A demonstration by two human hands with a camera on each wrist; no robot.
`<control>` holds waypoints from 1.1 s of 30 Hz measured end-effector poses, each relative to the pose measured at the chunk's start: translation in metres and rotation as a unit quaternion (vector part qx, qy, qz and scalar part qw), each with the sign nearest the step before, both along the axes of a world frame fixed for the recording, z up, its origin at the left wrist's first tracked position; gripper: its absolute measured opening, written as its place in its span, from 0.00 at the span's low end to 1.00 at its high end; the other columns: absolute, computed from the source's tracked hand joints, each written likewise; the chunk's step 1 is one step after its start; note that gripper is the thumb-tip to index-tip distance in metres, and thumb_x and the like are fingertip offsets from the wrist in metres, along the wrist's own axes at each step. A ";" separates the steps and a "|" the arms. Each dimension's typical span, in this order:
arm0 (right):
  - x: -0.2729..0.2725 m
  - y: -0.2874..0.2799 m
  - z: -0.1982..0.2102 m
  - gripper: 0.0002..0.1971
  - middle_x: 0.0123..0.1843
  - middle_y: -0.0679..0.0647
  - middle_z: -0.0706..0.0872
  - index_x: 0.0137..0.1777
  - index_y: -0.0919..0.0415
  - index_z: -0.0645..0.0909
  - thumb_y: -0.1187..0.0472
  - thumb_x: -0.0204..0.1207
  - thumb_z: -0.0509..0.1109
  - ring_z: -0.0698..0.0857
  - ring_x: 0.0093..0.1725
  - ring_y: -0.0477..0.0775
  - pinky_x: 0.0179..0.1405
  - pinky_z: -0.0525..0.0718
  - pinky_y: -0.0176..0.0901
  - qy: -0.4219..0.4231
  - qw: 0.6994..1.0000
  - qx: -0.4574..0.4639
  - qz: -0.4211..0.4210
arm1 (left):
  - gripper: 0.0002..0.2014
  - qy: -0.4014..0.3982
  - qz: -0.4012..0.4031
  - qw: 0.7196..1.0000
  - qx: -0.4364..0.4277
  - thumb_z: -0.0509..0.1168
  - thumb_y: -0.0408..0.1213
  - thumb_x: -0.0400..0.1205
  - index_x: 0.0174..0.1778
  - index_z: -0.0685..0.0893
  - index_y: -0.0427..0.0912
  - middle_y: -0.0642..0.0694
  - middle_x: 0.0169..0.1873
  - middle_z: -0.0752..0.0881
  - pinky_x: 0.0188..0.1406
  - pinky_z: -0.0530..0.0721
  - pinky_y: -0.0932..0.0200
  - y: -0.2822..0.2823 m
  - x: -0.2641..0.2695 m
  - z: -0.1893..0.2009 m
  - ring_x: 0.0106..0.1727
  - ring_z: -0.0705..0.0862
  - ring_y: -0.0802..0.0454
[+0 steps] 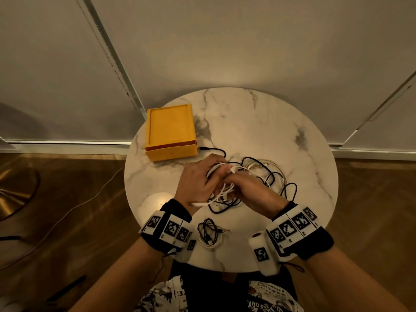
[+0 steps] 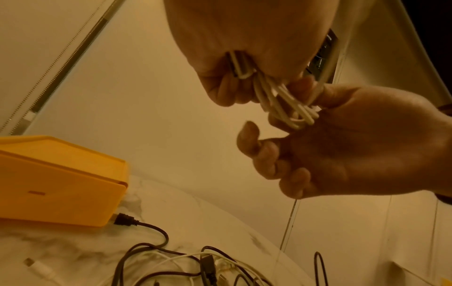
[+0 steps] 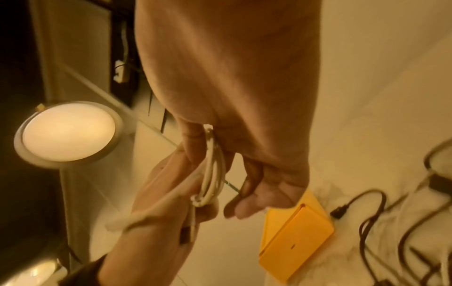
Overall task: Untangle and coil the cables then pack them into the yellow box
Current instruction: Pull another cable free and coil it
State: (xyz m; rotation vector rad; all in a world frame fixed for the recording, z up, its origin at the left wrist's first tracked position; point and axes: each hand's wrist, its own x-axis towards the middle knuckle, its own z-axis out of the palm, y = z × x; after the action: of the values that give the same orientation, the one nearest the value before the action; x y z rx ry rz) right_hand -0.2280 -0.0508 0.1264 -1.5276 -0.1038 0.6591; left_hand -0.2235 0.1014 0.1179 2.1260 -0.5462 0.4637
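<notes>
While the left hand (image 1: 195, 181) clamps the looped thin white cable (image 2: 281, 100) above the round marble worktop (image 1: 258, 122), the right hand (image 1: 252, 190), pinching those loops, should wind evenly, tightly, for the closed yellow plastic box (image 1: 170, 129) nearby.

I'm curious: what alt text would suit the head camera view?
Both hands, the left hand and the right hand, hold a white cable in loops over a round marble table. A closed yellow box sits behind, tangled cables alongside.
</notes>
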 end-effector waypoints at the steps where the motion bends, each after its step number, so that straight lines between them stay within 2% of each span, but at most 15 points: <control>1: 0.000 -0.003 0.001 0.12 0.41 0.58 0.89 0.41 0.66 0.86 0.60 0.78 0.63 0.83 0.44 0.50 0.40 0.77 0.39 -0.030 0.999 -0.032 0.003 | 0.18 0.003 -0.003 1.000 0.004 0.61 0.51 0.84 0.50 0.87 0.39 0.49 0.38 0.89 0.36 0.77 0.73 0.002 0.001 -0.001 0.37 0.83 0.63; 4: 0.001 -0.008 -0.003 0.11 0.40 0.58 0.90 0.43 0.68 0.87 0.65 0.81 0.66 0.84 0.38 0.44 0.38 0.77 0.30 -0.093 0.994 -0.046 -0.045 | 0.12 0.021 -0.009 1.000 0.008 0.64 0.44 0.83 0.49 0.87 0.39 0.51 0.40 0.89 0.39 0.73 0.76 0.008 0.003 -0.003 0.38 0.82 0.64; 6: 0.002 -0.007 -0.006 0.11 0.37 0.55 0.89 0.40 0.64 0.87 0.64 0.81 0.67 0.81 0.36 0.50 0.35 0.75 0.34 -0.098 0.992 -0.028 -0.078 | 0.12 0.027 0.003 1.000 0.007 0.63 0.43 0.84 0.47 0.88 0.38 0.52 0.38 0.88 0.38 0.72 0.75 0.010 0.004 -0.003 0.37 0.81 0.63; 8: 0.004 -0.005 -0.009 0.07 0.37 0.56 0.90 0.42 0.63 0.88 0.63 0.79 0.70 0.80 0.35 0.55 0.34 0.75 0.39 -0.093 0.991 -0.013 -0.094 | 0.12 0.047 0.029 0.998 -0.005 0.64 0.42 0.85 0.44 0.87 0.38 0.56 0.33 0.85 0.35 0.72 0.72 0.010 0.005 -0.005 0.35 0.80 0.60; 10: 0.008 -0.007 -0.010 0.03 0.38 0.58 0.91 0.47 0.63 0.88 0.65 0.76 0.73 0.84 0.35 0.55 0.32 0.79 0.40 -0.078 0.992 -0.008 -0.103 | 0.11 0.098 0.049 0.993 -0.034 0.63 0.41 0.85 0.42 0.86 0.41 0.56 0.28 0.83 0.33 0.74 0.66 0.012 0.005 -0.007 0.32 0.81 0.57; 11: 0.009 -0.009 -0.011 0.04 0.39 0.58 0.92 0.49 0.63 0.88 0.66 0.75 0.74 0.86 0.36 0.56 0.31 0.82 0.40 -0.077 0.992 -0.013 -0.104 | 0.10 0.132 0.051 0.989 -0.053 0.63 0.40 0.85 0.41 0.86 0.41 0.54 0.28 0.84 0.33 0.76 0.64 0.013 0.004 -0.009 0.32 0.82 0.55; 14: 0.011 -0.015 -0.014 0.07 0.38 0.60 0.92 0.50 0.63 0.89 0.67 0.72 0.76 0.87 0.35 0.60 0.30 0.85 0.44 -0.092 0.990 -0.045 -0.096 | 0.05 0.251 0.028 0.959 -0.125 0.65 0.35 0.84 0.50 0.87 0.41 0.46 0.34 0.91 0.30 0.85 0.56 0.018 0.001 -0.015 0.36 0.89 0.48; 16: 0.010 -0.016 -0.020 0.07 0.37 0.61 0.92 0.49 0.61 0.90 0.67 0.72 0.77 0.87 0.33 0.62 0.29 0.85 0.45 -0.084 0.990 -0.041 -0.106 | 0.08 0.325 0.006 0.933 -0.153 0.65 0.34 0.84 0.56 0.86 0.43 0.43 0.37 0.92 0.26 0.86 0.53 0.023 -0.003 -0.016 0.39 0.90 0.43; 19: 0.007 -0.016 -0.034 0.07 0.39 0.66 0.91 0.48 0.63 0.89 0.67 0.71 0.77 0.88 0.38 0.70 0.37 0.87 0.56 -0.068 0.989 -0.018 -0.131 | 0.09 0.398 -0.020 0.901 -0.173 0.66 0.31 0.83 0.56 0.88 0.42 0.41 0.42 0.92 0.31 0.89 0.51 0.031 -0.009 -0.015 0.41 0.91 0.46; 20: 0.005 -0.016 -0.039 0.08 0.40 0.66 0.91 0.51 0.65 0.89 0.67 0.71 0.77 0.88 0.39 0.70 0.39 0.87 0.58 -0.062 0.990 -0.018 -0.125 | 0.09 0.414 -0.020 0.890 -0.191 0.67 0.29 0.82 0.55 0.88 0.40 0.39 0.43 0.92 0.33 0.90 0.50 0.032 -0.010 -0.015 0.41 0.91 0.46; 23: -0.005 -0.011 -0.049 0.11 0.42 0.63 0.92 0.56 0.66 0.87 0.64 0.74 0.75 0.90 0.36 0.59 0.30 0.88 0.45 -0.015 0.997 -0.030 -0.063 | 0.08 0.443 0.014 0.860 -0.254 0.66 0.27 0.82 0.54 0.88 0.36 0.37 0.44 0.91 0.33 0.89 0.51 0.037 -0.015 -0.024 0.40 0.91 0.45; 25: -0.013 -0.009 -0.056 0.11 0.42 0.66 0.91 0.57 0.68 0.86 0.65 0.75 0.74 0.91 0.38 0.63 0.28 0.87 0.43 0.025 0.999 -0.024 -0.026 | 0.07 0.458 0.040 0.844 -0.276 0.66 0.27 0.82 0.52 0.87 0.36 0.37 0.43 0.91 0.31 0.88 0.53 0.039 -0.021 -0.034 0.39 0.90 0.46; 27: -0.018 -0.008 -0.066 0.11 0.42 0.71 0.90 0.57 0.70 0.85 0.68 0.75 0.74 0.90 0.35 0.63 0.27 0.87 0.43 0.058 0.998 -0.011 -0.028 | 0.06 0.477 0.054 0.835 -0.268 0.68 0.28 0.81 0.53 0.87 0.36 0.37 0.42 0.91 0.32 0.88 0.53 0.043 -0.030 -0.049 0.38 0.90 0.46; 29: -0.023 -0.007 -0.081 0.10 0.41 0.72 0.90 0.55 0.71 0.85 0.70 0.74 0.74 0.90 0.31 0.59 0.26 0.87 0.43 0.075 0.996 -0.028 -0.038 | 0.06 0.503 0.086 0.829 -0.230 0.70 0.28 0.80 0.52 0.86 0.37 0.38 0.39 0.91 0.31 0.89 0.54 0.046 -0.041 -0.067 0.36 0.90 0.49; 33: -0.036 0.003 -0.119 0.09 0.37 0.66 0.91 0.52 0.65 0.84 0.70 0.73 0.75 0.89 0.28 0.55 0.27 0.88 0.44 0.090 0.987 -0.132 0.001 | 0.06 0.499 0.134 0.854 -0.058 0.73 0.32 0.77 0.48 0.88 0.41 0.43 0.36 0.91 0.27 0.88 0.58 0.053 -0.062 -0.106 0.33 0.90 0.50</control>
State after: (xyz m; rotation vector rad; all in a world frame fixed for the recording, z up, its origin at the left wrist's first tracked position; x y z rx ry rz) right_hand -0.2636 -0.0474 0.0071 -1.7136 0.1237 0.8347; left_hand -0.2851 0.1544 0.0117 1.9948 0.3735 -0.4734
